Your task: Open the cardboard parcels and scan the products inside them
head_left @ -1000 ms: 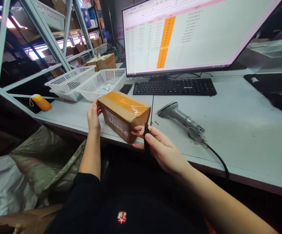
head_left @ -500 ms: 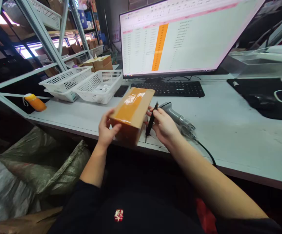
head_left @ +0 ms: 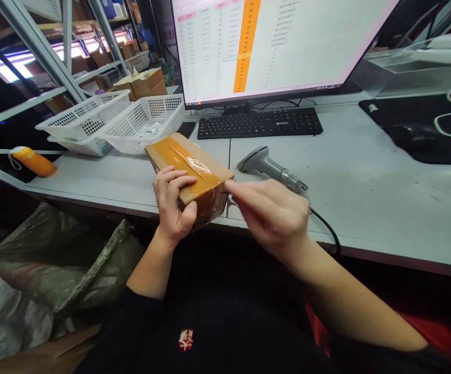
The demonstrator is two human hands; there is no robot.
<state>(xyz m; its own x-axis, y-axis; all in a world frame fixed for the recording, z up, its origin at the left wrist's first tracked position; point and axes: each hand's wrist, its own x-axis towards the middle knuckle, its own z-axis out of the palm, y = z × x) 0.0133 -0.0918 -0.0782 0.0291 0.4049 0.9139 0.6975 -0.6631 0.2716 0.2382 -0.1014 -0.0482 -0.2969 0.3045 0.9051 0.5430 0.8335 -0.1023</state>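
The cardboard box [head_left: 198, 176] sat in the grasp of the left hand [head_left: 171, 208], raised at the front edge of the desk [head_left: 373, 202], its near end jutting out past that edge. The left fingers were partly curled and spread a little, lying flat across the orange tape [head_left: 178, 155] on the top face, while the thumb pressed against the near end; the box's near left corner was thus caught between them, and most of its length ran on beyond the fingertips, toward the white basket [head_left: 128, 141].

The right hand [head_left: 274, 215] came in from the other side, its fingers drawn close together, the tips at the box's near right corner, level with the top edge. I could not tell what it had hold of, if anything (the back of the hand hid the palm).

Just beyond the right hand a grey scanner [head_left: 266, 165] lay on the desk, its cable [head_left: 329, 228] hanging over the edge. The keyboard [head_left: 260, 123] lay farther back, below the monitor [head_left: 288, 47], and an orange bottle [head_left: 34, 162] lay well apart at the left.
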